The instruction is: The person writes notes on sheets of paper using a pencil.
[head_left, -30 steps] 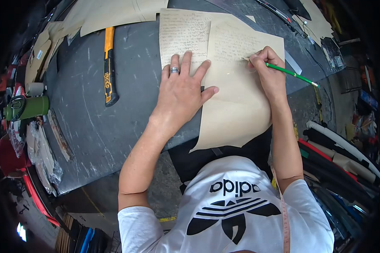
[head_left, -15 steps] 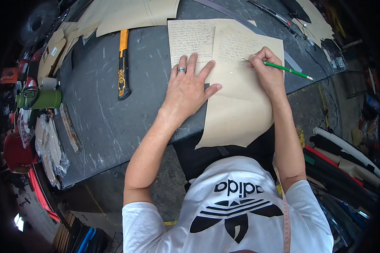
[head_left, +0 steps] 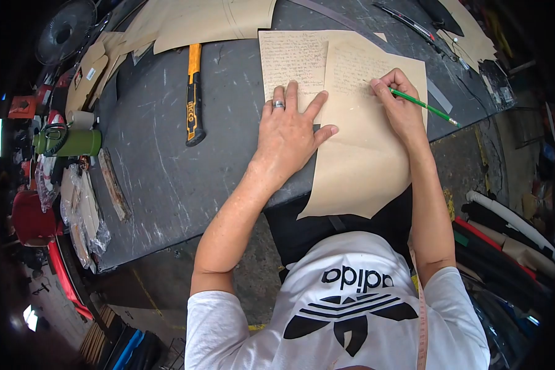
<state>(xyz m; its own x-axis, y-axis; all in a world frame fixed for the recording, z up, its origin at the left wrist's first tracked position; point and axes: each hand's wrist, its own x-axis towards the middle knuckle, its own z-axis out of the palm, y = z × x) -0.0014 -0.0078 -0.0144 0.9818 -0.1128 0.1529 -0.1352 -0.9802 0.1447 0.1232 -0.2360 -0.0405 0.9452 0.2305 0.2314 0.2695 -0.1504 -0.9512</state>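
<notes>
My right hand [head_left: 402, 102] is closed around a green pencil [head_left: 427, 108], its writing end down on a large sheet of brown paper [head_left: 367, 154]. Pencilled lines of handwriting cover the upper part of that sheet, and its lower end hangs past the table edge. Fingers spread, my left hand [head_left: 290, 132] lies flat across the lower part of a second handwritten sheet [head_left: 291, 61], the thumb and index fingertip reaching the large sheet's left border. A ring is on one finger of this hand. The second sheet lies partly under the large one.
On the dark, scratched table [head_left: 148, 160] lies a yellow and black utility knife [head_left: 193, 95], left of the papers. A metal ruler [head_left: 439, 96] passes beneath the sheets. Brown paper pieces [head_left: 216, 24] lie at the back. A green flask [head_left: 80, 142] and plastic-wrapped items [head_left: 83, 209] are at left.
The whole view has shifted, so the table and hands appear slightly further right. My right hand stays at the writing with the pencil; the left stays flat on the paper.
</notes>
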